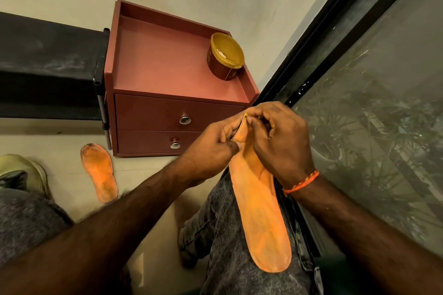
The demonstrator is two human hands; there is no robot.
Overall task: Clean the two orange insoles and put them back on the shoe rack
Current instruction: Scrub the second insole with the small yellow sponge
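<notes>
One orange insole (261, 218) lies lengthwise along my right thigh, heel end toward me. My left hand (213, 148) pinches its far toe edge from the left. My right hand (280, 139) is closed over the same toe end, pressing a small yellow item, mostly hidden by my fingers, against the insole's tip. The second orange insole (99, 172), dirty at its toe, lies flat on the floor to the left, apart from both hands.
A reddish two-drawer cabinet (155, 60) stands against the wall ahead, with an open yellow-rimmed tub (225, 56) on top. A black shoe rack (45, 64) is at left, a shoe (26, 172) on the floor, a dark-framed window (359, 79) at right.
</notes>
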